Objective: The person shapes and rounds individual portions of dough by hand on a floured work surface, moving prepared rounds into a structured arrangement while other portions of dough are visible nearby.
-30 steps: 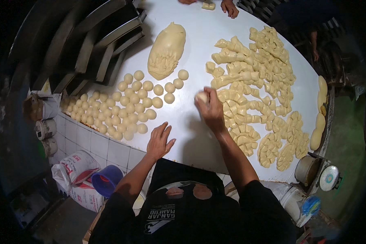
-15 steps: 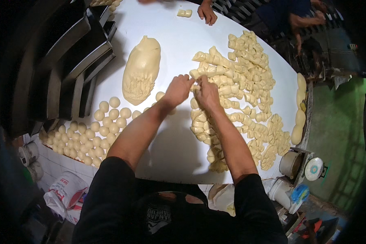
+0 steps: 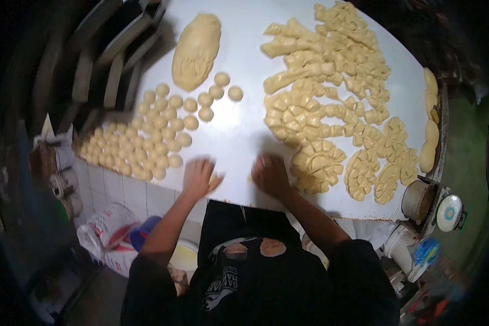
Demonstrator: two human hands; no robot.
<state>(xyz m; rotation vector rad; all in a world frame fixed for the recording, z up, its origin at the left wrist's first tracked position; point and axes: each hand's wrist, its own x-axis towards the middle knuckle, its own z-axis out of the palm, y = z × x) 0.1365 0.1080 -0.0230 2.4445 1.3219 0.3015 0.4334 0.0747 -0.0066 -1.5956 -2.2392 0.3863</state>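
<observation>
Near the front edge of the white table, my left hand [image 3: 199, 177] is cupped over a small dough piece [image 3: 216, 181], which peeks out beside the thumb. To its right, my right hand [image 3: 270, 173] is curled down on the tabletop, with a sliver of pale dough showing at its inner edge. Both hands are somewhat blurred. Beyond my left hand lie many smooth round dough balls [image 3: 161, 120]. Cut dough chunks [image 3: 292, 113] spread in strips and clusters beyond and right of my right hand, the nearest being a scored round cluster [image 3: 318, 163].
A large dough mass [image 3: 196, 51] rests at the far left-centre of the table [image 3: 244, 60]. Dark metal trays [image 3: 111, 60] are stacked on the left. Long dough rolls [image 3: 430, 144] line the right edge, near a pot [image 3: 417, 200] and a scale [image 3: 449, 213]. Sacks [image 3: 108, 231] stand below left.
Both hands have drawn back from the cut dough strips to the table's near edge and moved apart, each now over a small piece. My view has shifted, and the people opposite no longer show clearly.
</observation>
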